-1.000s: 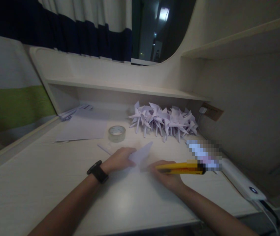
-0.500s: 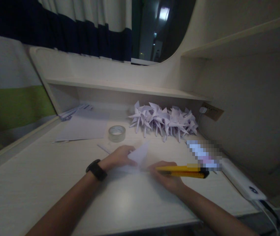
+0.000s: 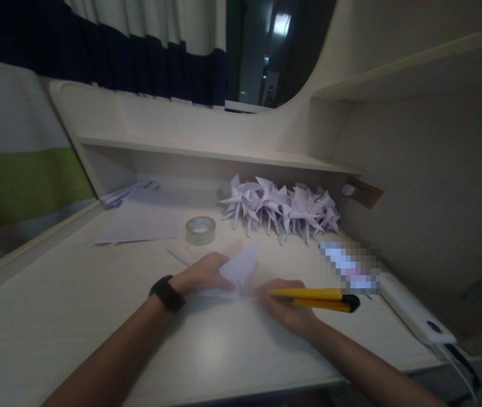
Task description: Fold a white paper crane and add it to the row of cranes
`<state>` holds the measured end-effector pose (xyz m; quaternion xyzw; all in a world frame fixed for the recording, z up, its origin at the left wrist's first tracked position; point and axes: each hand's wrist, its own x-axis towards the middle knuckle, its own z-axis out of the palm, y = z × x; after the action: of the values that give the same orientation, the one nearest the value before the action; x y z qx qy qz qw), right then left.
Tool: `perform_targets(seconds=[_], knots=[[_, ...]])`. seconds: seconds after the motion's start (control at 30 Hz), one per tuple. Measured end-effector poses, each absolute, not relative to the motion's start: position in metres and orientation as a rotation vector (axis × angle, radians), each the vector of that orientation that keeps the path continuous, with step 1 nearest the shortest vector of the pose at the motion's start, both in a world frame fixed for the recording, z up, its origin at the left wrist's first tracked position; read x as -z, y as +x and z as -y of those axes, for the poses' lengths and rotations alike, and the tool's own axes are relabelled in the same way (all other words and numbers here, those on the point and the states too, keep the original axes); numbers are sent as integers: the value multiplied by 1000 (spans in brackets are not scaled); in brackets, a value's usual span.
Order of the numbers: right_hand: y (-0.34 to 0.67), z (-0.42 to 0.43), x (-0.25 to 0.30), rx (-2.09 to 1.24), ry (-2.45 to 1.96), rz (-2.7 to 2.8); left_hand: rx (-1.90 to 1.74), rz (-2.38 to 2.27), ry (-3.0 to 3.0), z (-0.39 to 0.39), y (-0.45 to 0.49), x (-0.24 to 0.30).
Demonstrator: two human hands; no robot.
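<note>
My left hand (image 3: 202, 275), with a black watch on its wrist, rests on the desk and pinches a folded white sheet of paper (image 3: 241, 267) whose free corner stands up. My right hand (image 3: 285, 308) grips a yellow utility knife (image 3: 312, 298) with a black end, its tip against the paper's lower edge. The knife lies nearly level, its tail pointing right.
A roll of clear tape (image 3: 200, 230) stands behind my hands. A row of several white paper pinwheels (image 3: 281, 209) lies under the shelf. Loose white sheets (image 3: 143, 217) lie at the back left. A white power bank (image 3: 416, 316) with a cable sits at the right edge.
The knife's tail has dropped and swung slightly right. The paper's raised corner has shifted a little. Both hands stay in nearly the same place.
</note>
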<state>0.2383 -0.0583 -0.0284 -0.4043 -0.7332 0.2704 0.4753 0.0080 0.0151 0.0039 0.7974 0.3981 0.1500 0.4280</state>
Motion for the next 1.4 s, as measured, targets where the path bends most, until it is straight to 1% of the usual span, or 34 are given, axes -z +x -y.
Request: perform_targets(seconds=[0.33, 0.63, 1.03, 1.23, 1.4], knots=[[241, 59, 26, -609, -955, 1917, -392, -984, 1926, -13, 9, -7], [239, 59, 27, -634, -927, 1857, -395, -978, 1891, -11, 9, -13], [240, 59, 28, -629, -943, 1865, -405, -943, 1911, -18, 4, -2], [241, 57, 33, -694, -971, 1831, -366, -997, 2015, -19, 5, -4], [243, 49, 35, -800, -1006, 1611, -339, -1047, 2074, -19, 6, -4]])
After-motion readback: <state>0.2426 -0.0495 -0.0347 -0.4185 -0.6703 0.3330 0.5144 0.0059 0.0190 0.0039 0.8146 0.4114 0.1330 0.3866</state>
